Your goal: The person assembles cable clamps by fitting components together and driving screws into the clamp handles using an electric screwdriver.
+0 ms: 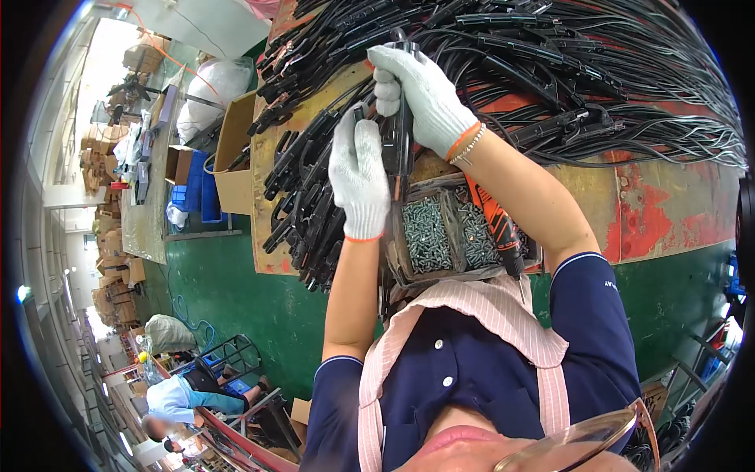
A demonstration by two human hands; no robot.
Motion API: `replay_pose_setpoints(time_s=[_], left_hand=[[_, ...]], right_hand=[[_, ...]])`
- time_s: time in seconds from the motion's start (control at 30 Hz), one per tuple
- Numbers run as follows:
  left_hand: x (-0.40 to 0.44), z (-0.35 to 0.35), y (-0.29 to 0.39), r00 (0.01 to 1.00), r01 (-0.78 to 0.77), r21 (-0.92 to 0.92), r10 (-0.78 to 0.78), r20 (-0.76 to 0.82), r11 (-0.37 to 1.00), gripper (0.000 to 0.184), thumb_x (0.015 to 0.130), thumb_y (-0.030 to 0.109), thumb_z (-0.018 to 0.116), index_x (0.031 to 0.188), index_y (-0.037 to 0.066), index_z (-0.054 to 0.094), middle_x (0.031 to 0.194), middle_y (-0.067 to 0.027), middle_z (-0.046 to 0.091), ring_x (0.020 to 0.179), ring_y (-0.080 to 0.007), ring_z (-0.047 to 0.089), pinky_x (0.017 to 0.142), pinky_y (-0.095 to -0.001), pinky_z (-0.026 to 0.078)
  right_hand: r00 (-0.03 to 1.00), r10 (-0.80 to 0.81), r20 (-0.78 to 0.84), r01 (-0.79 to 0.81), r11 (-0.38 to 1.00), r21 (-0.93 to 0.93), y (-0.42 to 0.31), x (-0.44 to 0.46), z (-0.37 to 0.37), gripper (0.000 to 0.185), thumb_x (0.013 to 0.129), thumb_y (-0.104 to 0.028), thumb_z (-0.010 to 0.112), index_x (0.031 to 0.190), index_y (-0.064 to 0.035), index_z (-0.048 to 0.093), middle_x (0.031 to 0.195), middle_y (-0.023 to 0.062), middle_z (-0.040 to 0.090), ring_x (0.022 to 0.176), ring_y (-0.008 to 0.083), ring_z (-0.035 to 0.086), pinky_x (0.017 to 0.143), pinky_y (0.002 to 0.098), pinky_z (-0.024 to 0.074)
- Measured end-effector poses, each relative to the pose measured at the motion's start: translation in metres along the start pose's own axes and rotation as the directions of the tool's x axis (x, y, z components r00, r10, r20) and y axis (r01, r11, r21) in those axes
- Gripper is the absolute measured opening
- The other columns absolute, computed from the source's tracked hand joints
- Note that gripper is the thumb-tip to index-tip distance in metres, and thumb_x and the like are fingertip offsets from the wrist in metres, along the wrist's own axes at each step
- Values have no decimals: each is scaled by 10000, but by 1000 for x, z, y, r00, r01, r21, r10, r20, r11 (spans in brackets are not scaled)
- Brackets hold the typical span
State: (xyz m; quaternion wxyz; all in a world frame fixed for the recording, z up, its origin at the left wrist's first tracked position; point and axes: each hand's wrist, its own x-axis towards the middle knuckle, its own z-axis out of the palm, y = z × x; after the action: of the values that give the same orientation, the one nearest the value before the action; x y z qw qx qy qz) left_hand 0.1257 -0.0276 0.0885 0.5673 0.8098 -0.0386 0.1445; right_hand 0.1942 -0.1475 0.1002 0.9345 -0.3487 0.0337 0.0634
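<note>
Both hands wear white knit gloves with orange cuffs. My right hand (421, 90) is wrapped round the upper part of a black elongated part (399, 141), which stands lengthwise between the hands. Beside its left edge is my left hand (359, 169), fingers bent, with a small dark piece at the fingertips that is too small to name. Just below the hands, a worn divided box (399, 256) holds silver screws (426, 232). An orange and black power screwdriver (495, 220) lies over the box's right side.
Black parts (307, 197) lie in a row left of my hands. More parts with long black cables (645, 79) cover the far side of the worn table (590, 197). A cardboard box (233, 189) stands at the left edge. Another person (177, 397) is at the lower left.
</note>
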Motion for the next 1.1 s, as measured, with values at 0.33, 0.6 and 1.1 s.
replay_pose_setpoints(time_s=[0.33,0.6,1.1], left_hand=[[-2,6,9,935,-338,104,347,-78,935,331,992,2,524,1320,-32,555,1293,-149,615,1147,-194,602,970,-299,491],[-28,18,-9,852,399,-119,-320,414,909,916,882,7,640,1552,132,28,1030,-149,640,592,-151,609,463,-292,491],[-91,-32,-60,609,783,-583,-454,650,216,496,926,56,624,1339,60,349,757,-86,561,471,-102,490,359,-217,384]], right_hand=[[999,15,37,-21,988,151,1,7,-5,197,908,-222,704,854,-83,576,689,-7,556,533,88,507,494,236,447],[995,-44,-92,18,964,-265,-7,-9,6,451,945,-376,666,1179,-21,515,850,2,628,744,114,609,700,259,516],[974,-51,-221,-225,-75,-972,7,-165,-114,676,885,-410,696,1397,-38,459,1084,203,676,917,316,698,827,378,535]])
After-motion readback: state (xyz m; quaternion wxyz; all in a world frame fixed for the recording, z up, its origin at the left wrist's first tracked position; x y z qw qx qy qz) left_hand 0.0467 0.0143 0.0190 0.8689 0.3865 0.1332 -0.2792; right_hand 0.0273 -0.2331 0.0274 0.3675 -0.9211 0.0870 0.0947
